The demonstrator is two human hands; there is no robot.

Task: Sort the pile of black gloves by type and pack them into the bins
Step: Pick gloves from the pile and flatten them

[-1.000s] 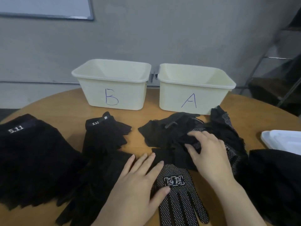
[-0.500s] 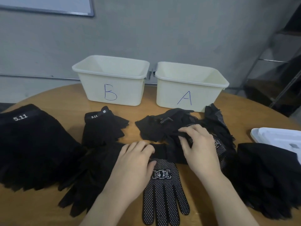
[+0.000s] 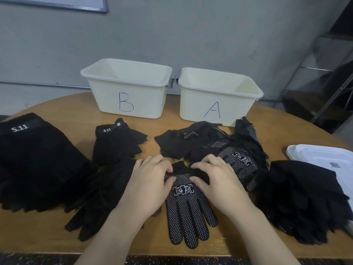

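**Both hands on the dotted glove's cuff**

Left hand and right hand meet at the cuff of the black knit glove with white grip dots, each with fingers curled over the cuff and thumb tucked under it, pinching the fabric. That glove lies flat near the front edge of the round wooden table, fingers pointing at the camera. Just behind it sits the loose heap of dotted black gloves, touching the front wall of the cream plastic bin marked A. Beside that bin, toward the back edge, stands the cream plastic bin marked B. A small stack of black fingerless gloves labelled 5.11 lies left of centre, a bigger black stack at the left edge. Plain black full-finger gloves spread at the right edge, over a white plastic lid.
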